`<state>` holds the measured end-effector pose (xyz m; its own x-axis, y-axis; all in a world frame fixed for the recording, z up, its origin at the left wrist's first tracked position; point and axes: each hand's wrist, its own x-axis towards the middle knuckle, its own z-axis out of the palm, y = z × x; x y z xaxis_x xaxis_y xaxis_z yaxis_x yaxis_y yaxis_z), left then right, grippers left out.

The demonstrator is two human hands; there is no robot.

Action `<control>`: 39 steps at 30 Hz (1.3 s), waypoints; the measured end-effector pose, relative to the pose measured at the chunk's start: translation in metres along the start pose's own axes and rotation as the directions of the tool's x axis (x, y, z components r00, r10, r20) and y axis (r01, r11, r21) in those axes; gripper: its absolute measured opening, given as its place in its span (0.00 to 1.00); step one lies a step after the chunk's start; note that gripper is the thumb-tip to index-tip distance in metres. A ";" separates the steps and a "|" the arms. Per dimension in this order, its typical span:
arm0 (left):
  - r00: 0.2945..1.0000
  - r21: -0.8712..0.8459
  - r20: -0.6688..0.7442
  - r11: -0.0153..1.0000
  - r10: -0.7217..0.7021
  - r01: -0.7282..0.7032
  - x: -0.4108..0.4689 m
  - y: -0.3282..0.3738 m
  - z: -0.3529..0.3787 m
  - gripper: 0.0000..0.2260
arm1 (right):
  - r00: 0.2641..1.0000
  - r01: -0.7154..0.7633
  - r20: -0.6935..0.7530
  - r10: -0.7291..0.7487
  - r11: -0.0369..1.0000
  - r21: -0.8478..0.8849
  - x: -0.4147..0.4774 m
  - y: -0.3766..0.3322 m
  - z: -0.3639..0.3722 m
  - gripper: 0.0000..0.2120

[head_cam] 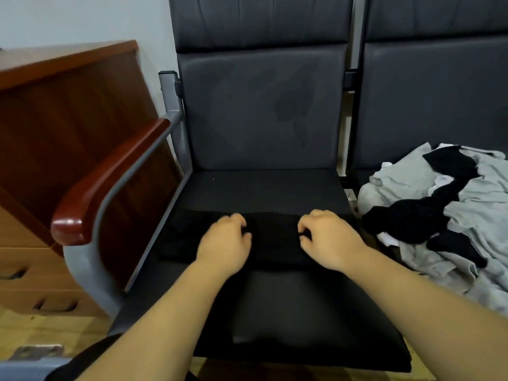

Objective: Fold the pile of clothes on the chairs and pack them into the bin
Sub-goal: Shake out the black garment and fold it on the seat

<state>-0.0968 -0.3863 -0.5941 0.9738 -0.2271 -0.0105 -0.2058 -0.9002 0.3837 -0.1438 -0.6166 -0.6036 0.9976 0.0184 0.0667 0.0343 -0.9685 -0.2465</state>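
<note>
Pinching black garment (275,239) near far edge

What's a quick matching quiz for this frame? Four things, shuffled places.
Things:
1. black garment
2. clothes pile
3. armrest
4. wooden desk

Places:
A. on the seat of the right chair
B. far left, against the wall
C. on the seat of the left chair, gripped by the left hand and right hand
D. on the left chair's left side

Pairs: 1-C; 2-A; 3-D; 4-B
</note>
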 end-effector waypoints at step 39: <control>0.960 -0.278 0.276 0.953 -0.039 0.119 -0.141 0.032 0.009 0.08 | 0.895 0.198 0.394 -0.208 0.978 0.068 -0.139 -0.027 -0.019 0.23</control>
<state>-0.2412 -0.3867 -0.5889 0.9165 -0.2853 -0.2805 -0.0531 -0.7817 0.6214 -0.2844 -0.5977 -0.5876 0.9097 0.3159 -0.2697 0.2348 -0.9267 -0.2934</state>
